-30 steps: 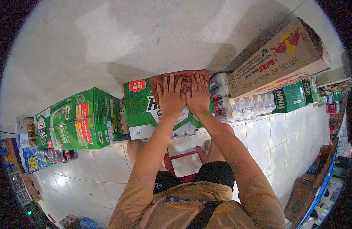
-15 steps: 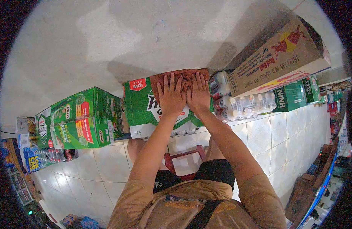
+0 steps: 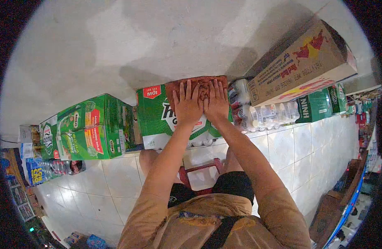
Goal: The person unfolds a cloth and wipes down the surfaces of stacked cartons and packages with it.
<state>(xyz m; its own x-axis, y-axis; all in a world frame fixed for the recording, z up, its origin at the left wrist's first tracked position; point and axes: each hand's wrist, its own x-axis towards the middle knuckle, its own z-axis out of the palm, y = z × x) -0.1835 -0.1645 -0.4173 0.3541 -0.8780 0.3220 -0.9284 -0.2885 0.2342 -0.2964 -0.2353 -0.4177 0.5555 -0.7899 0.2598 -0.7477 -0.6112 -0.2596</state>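
My left hand (image 3: pixel 187 106) lies flat with its fingers spread on a folded brown cloth (image 3: pixel 204 89). Beside it, my right hand (image 3: pixel 216 104) also rests palm down on the cloth, fingers stretched out and thumbs close together. Beneath the cloth is a green and white carton of cans (image 3: pixel 151 120) with a red label at its far left corner. The cloth covers the carton's far right part, and both wrists hide some of its lettering. Can ends show along the carton's near edge.
A green Milo carton (image 3: pixel 81 128) stands at the left. To the right are shrink-wrapped bottles (image 3: pixel 274 114), a tilted Red Bull box (image 3: pixel 303 62) and a dark green carton (image 3: pixel 314 108). A wall rises behind. A red stool (image 3: pixel 200 168) sits between the knees on the tiled floor.
Both hands stay flat on the cloth, in nearly the same place. The whole view has shifted slightly.
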